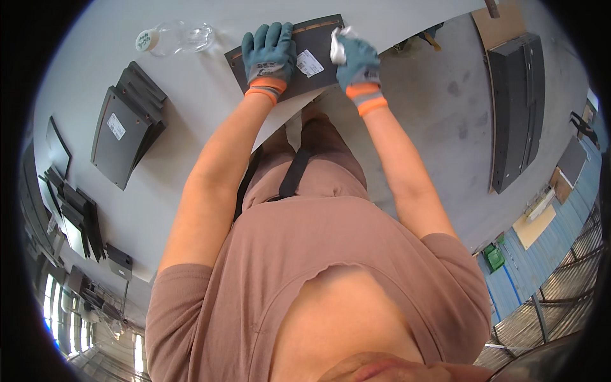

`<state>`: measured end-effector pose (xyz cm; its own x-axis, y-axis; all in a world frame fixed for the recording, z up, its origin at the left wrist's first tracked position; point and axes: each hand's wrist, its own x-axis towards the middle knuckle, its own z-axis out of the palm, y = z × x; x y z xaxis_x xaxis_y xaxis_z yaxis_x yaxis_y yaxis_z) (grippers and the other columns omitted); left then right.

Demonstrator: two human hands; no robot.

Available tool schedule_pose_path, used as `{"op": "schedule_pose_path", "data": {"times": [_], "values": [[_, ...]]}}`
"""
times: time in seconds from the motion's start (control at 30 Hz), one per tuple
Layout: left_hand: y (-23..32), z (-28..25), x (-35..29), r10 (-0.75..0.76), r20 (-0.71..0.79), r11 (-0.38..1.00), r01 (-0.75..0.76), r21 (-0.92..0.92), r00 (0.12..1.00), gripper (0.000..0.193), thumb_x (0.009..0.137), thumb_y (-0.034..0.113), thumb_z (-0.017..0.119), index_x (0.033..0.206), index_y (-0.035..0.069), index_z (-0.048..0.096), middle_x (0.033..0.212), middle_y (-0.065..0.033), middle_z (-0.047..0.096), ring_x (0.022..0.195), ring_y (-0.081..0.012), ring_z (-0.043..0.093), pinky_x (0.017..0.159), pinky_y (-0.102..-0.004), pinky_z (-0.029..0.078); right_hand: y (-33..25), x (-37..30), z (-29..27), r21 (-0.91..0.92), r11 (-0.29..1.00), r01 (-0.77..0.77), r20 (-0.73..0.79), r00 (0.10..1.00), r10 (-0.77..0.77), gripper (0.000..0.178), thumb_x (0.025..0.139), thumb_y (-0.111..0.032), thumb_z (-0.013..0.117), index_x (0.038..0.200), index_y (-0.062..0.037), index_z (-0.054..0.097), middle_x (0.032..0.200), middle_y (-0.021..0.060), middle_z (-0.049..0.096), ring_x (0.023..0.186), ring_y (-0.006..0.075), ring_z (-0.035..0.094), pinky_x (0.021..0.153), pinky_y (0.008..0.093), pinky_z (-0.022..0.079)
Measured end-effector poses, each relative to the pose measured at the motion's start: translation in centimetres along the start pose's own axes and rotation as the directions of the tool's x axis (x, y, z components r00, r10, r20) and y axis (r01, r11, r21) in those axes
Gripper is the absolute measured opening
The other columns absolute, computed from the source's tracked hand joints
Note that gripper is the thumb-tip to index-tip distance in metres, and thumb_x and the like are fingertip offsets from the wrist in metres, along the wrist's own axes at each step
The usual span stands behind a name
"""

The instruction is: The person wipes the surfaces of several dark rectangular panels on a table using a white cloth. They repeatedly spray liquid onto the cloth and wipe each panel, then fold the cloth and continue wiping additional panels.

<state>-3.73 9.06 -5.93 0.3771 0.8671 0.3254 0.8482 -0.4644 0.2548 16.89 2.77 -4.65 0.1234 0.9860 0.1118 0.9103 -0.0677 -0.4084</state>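
A dark grey flat panel [316,44] with a white label lies on the light table [191,95] in front of me, along its edge. My left hand [270,53], in a teal and grey work glove with an orange cuff, rests flat on the panel's left part with its fingers stretched out. At the panel's right end, my right hand [360,63], gloved the same way, is closed round a crumpled white cloth [344,43]. The cloth touches or hangs just over the panel's right edge; I cannot tell which.
A clear plastic bottle [181,38] with a white cap lies at the far left. Stacked dark panels [124,127] stand left on the table, with several more [76,210] beyond. On the right, another dark stack [517,108] sits on cardboard, and a green bin [494,256] stands lower right.
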Motion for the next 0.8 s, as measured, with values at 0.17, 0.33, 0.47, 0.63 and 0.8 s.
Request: {"op": "schedule_pose_path", "data": {"times": [0.17,0.33,0.47,0.63,0.8], "values": [[0.4,0.3,0.2,0.022,-0.033,1.000,-0.022,0.005,0.999,0.040,0.088,0.022,0.070,0.128,0.016,0.070,0.126,-0.0030,0.067,0.120,-0.0264,0.059,0.106,-0.0473,0.039,-2.4,8.2,0.5,-0.101,0.984,-0.145,0.055,0.987,0.151,0.033,0.086,-0.012,0.063,0.118,-0.0134,0.073,0.112,0.0196,0.070,0.102,0.0405,0.066,0.088,0.0515,0.054],[-0.3,1.1,0.1,0.021,-0.112,0.999,-0.024,-0.023,0.993,0.035,0.085,0.021,0.070,0.119,0.014,0.073,0.116,-0.0032,0.066,0.112,-0.0263,0.060,0.107,-0.0488,0.038,-2.4,4.3,0.1,-0.165,0.981,-0.102,0.057,0.992,0.112,0.055,0.078,-0.007,0.067,0.133,-0.0146,0.066,0.107,0.0196,0.070,0.097,0.0451,0.065,0.083,0.0542,0.055],[0.2,0.8,0.1,-0.009,-0.085,0.999,0.006,-0.034,0.996,0.034,0.085,0.021,0.071,0.119,0.014,0.074,0.114,-0.0036,0.066,0.110,-0.0262,0.061,0.107,-0.0477,0.039,-0.6,-4.5,-1.3,-0.196,0.979,-0.046,0.088,0.994,0.065,0.060,0.083,-0.009,0.066,0.142,-0.0148,0.059,0.113,0.0208,0.068,0.095,0.0455,0.065,0.084,0.0548,0.056],[0.3,0.5,0.1,0.008,-0.127,1.000,-0.011,-0.015,0.992,0.033,0.085,0.022,0.071,0.117,0.015,0.074,0.112,-0.0029,0.066,0.110,-0.0258,0.061,0.105,-0.0470,0.040,-0.3,-7.9,-4.6,0.175,0.973,-0.151,0.250,0.963,0.104,0.044,0.081,-0.011,0.067,0.125,-0.0178,0.071,0.111,0.0181,0.068,0.100,0.0406,0.065,0.081,0.0507,0.056],[0.0,0.6,-0.5,-0.017,-0.041,1.000,0.017,0.002,0.999,0.040,0.089,0.026,0.071,0.128,0.019,0.071,0.122,-0.0032,0.067,0.117,-0.0283,0.062,0.108,-0.0496,0.040,-1.5,1.2,-6.3,0.082,0.984,0.157,-0.080,0.985,-0.151,0.046,0.077,0.000,0.069,0.120,-0.0160,0.075,0.110,0.0134,0.074,0.103,0.0348,0.069,0.089,0.0430,0.057]]}}
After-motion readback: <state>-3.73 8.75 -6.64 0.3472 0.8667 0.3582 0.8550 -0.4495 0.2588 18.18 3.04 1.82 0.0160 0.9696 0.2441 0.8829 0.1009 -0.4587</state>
